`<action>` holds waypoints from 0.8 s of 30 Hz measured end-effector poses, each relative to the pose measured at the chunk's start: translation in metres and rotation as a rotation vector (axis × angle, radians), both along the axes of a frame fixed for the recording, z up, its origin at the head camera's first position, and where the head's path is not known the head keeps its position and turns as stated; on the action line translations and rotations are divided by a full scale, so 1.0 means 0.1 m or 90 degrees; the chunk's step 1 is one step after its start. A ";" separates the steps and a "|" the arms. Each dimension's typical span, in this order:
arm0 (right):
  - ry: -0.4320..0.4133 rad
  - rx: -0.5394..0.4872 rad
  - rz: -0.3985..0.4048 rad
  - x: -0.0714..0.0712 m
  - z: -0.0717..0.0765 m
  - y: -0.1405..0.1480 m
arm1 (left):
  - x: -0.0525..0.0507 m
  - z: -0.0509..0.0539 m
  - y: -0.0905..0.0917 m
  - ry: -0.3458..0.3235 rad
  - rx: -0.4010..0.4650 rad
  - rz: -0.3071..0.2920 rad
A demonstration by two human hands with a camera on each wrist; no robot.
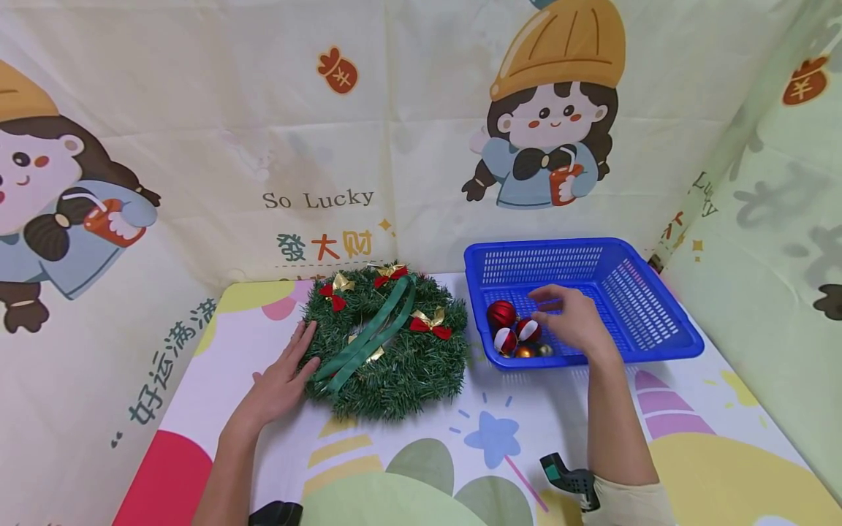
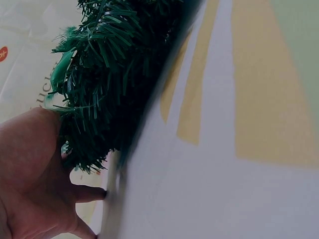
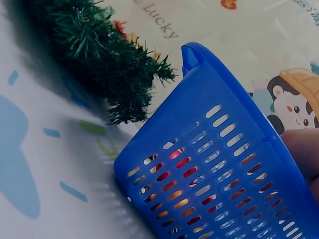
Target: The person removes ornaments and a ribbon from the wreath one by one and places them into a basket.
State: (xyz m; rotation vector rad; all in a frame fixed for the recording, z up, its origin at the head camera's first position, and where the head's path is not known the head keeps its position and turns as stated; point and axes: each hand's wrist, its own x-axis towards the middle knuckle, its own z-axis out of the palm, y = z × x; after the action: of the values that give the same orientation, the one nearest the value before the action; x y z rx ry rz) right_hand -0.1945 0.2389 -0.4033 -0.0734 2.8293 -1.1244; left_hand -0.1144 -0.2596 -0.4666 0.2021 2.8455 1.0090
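Note:
A green wreath (image 1: 408, 372) lies on the table, dressed with red and gold bows (image 1: 430, 325) and a long green ribbon (image 1: 368, 343). My left hand (image 1: 281, 383) rests against the wreath's left edge with fingers spread. In the left wrist view that hand (image 2: 35, 174) touches the green needles (image 2: 109, 74). My right hand (image 1: 571, 318) hovers over the blue basket (image 1: 658, 351), its fingers loosely bent beside the ornaments, apparently holding nothing. In the basket's left corner lie a red ball (image 1: 501, 314), red-and-white balls (image 1: 528, 330) and a small orange ball (image 1: 525, 351).
A patterned cloth (image 1: 408, 453) covers the table, and printed fabric walls (image 1: 395, 146) stand behind and at both sides. The basket's slotted side (image 3: 214, 164) rises close to the wreath's right edge.

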 end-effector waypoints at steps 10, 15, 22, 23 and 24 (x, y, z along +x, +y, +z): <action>0.128 -0.089 -0.028 0.00 0.06 -0.06 | 0.00 -0.01 0.00 0.003 0.000 -0.001; 0.174 -0.120 -0.039 0.01 0.07 -0.12 | 0.00 0.01 0.01 0.001 -0.001 -0.001; 0.188 -0.156 -0.039 0.02 0.10 -0.25 | 0.01 0.01 0.00 -0.004 0.001 0.002; 0.185 -0.159 -0.037 0.03 0.10 -0.27 | 0.01 0.01 0.00 -0.005 0.001 0.002; 0.184 -0.163 -0.033 0.03 0.11 -0.29 | 0.01 0.02 0.01 -0.007 0.001 0.002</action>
State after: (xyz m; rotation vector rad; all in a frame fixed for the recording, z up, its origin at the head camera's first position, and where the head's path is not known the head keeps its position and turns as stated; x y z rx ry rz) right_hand -0.1914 0.2103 -0.3923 -0.1958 2.9226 -1.6031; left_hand -0.1136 -0.2591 -0.4648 0.1915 2.8369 1.0095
